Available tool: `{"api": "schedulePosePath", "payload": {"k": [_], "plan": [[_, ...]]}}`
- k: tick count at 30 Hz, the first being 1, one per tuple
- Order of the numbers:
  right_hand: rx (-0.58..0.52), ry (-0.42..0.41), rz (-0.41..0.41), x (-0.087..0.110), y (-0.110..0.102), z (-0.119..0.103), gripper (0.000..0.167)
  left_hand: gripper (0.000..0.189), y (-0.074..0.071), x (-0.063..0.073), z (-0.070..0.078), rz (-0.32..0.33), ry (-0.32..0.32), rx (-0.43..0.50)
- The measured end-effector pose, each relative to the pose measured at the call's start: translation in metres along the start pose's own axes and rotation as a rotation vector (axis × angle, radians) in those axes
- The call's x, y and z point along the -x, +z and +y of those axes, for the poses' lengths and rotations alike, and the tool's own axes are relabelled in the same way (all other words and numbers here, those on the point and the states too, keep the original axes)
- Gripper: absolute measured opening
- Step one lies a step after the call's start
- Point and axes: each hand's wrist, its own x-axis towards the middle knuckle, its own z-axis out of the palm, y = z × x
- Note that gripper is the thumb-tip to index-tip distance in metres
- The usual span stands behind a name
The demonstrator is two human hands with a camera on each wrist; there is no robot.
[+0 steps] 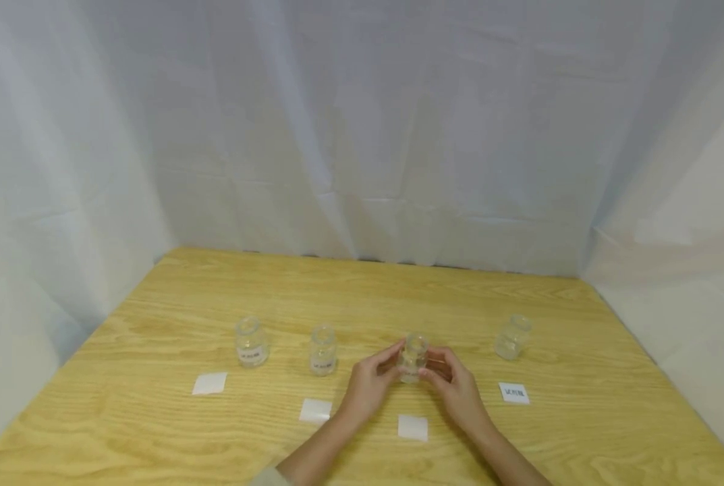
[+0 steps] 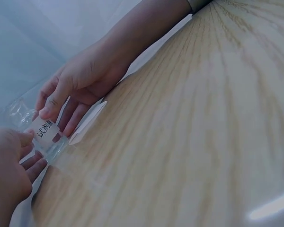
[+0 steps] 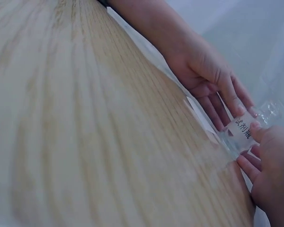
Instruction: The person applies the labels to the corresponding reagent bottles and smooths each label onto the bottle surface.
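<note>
Clear glass makes up the jar (image 1: 415,345), upright between the left hand (image 1: 366,386) and right hand (image 1: 457,390); fingers and thumbs of both grip it, thumbs at its lettered label (image 2: 46,130), partly hiding its sides. Beneath spreads a yellowish wooden table (image 1: 228,442); white sheets (image 1: 362,135) hang beyond. Nearby lie three white slips (image 1: 413,428) and a lettered slip (image 1: 514,393); farther out stand three other jars (image 1: 322,351), two left, one right.
</note>
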Motion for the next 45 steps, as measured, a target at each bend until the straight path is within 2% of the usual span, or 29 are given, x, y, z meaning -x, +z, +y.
{"api": "schedulePosePath", "payload": {"k": [7,14,17,23,27,31,38,45], "plan": [[-0.025,0.063,-0.009,0.000,-0.001,-0.003,0.028,0.041,-0.004,0.001,0.003,-0.034,-0.056,0.047],[-0.003,0.095,0.000,0.000,-0.002,-0.002,0.027,0.039,-0.004,0.000,0.003,-0.020,-0.094,0.069],[-0.008,0.096,-0.008,0.000,-0.003,-0.003,0.030,0.040,-0.003,0.001,0.002,-0.022,-0.078,0.023],[-0.027,0.063,-0.039,0.001,-0.002,-0.003,0.040,0.050,0.001,0.002,-0.002,-0.047,0.007,-0.058],[0.000,0.045,-0.049,0.001,0.000,0.000,0.049,0.059,0.006,0.001,-0.005,-0.023,0.045,-0.125],[0.042,0.011,-0.048,0.001,0.001,0.002,0.053,0.058,0.008,0.001,-0.006,0.003,0.080,-0.158],[0.067,-0.036,-0.050,0.001,0.000,0.002,0.050,0.047,0.003,0.000,-0.003,-0.009,0.048,-0.110],[0.014,-0.058,-0.026,0.001,-0.001,0.002,0.038,0.040,-0.002,-0.001,-0.001,-0.014,0.036,-0.120]]}}
